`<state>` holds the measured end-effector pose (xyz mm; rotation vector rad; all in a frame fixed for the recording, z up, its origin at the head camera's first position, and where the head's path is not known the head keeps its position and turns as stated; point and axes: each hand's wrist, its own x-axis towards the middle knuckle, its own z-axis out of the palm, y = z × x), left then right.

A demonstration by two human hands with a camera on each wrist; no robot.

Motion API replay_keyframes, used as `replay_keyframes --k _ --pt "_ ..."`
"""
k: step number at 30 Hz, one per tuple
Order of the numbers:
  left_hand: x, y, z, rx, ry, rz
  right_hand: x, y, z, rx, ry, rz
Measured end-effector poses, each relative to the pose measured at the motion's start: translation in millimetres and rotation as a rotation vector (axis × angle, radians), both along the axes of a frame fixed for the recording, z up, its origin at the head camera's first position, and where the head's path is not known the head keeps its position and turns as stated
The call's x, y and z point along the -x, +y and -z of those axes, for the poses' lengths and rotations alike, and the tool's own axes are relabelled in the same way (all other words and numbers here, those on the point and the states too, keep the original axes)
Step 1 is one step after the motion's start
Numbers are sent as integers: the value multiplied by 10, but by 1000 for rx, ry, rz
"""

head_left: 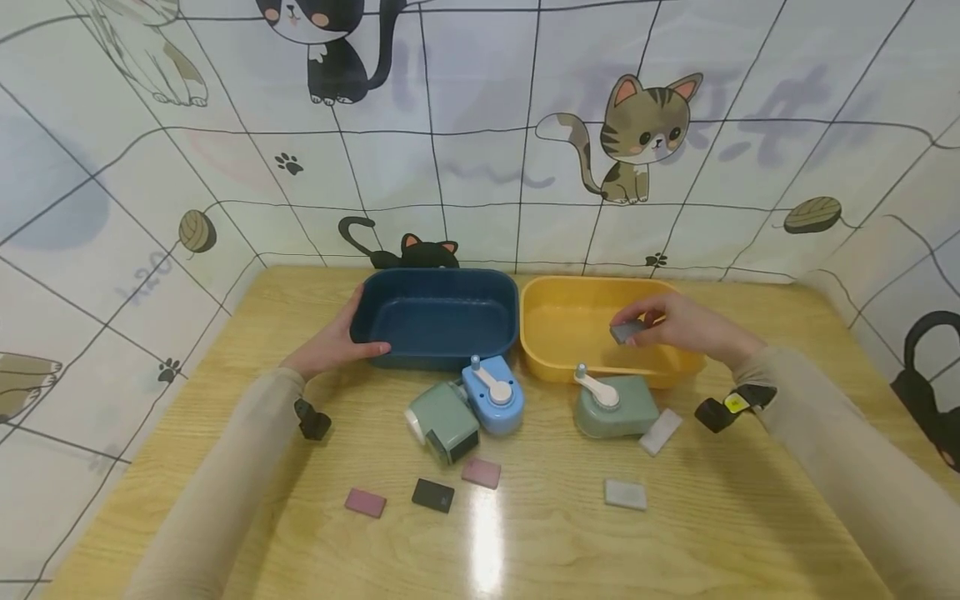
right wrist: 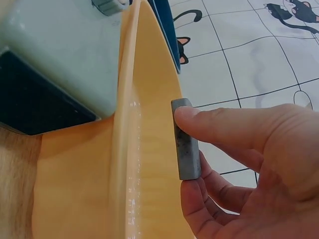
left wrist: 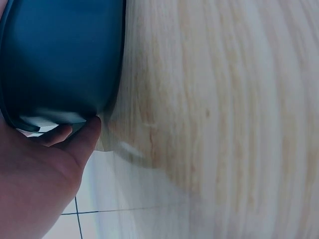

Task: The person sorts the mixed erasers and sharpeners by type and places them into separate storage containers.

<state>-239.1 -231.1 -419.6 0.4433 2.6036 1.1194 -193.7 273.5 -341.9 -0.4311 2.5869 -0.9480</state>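
Observation:
My right hand pinches a small grey rectangular block between thumb and fingertips, above the yellow bin. In the right wrist view the block stands nearly upright, its long face toward the thumb. My left hand holds the left end of the dark blue bin, thumb along the front wall and fingers round the left side. The left wrist view has the thumb pressed to the bin's wall, with other fingers partly hidden behind. Both bins stand side by side.
Before the bins are crank pencil sharpeners: a blue one, a green one and another green one on its side. Nearer lie pink blocks, a black block and whitish blocks. A cat-print sheet rises behind.

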Motion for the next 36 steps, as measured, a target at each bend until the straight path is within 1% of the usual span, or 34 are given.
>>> replay_keyframes --k 10,15,17,21,26,30,36 --pt "-28 16 -39 -34 -6 1 121 -46 10 4 -5 30" --pt "-20 22 -29 -36 -2 -1 167 -88 24 48 -20 37" --pt "-18 23 -23 -37 2 2 177 -109 40 67 -7 35" --pt "-12 18 -7 -35 2 0 211 -156 77 60 6 40" --pt "-18 19 -4 -42 -2 -5 259 -216 89 45 -29 53" --pt "-21 26 -14 -39 -4 -10 317 -246 109 68 -56 61" --pt "-16 24 -10 -37 -5 -12 410 -273 168 103 -72 69"
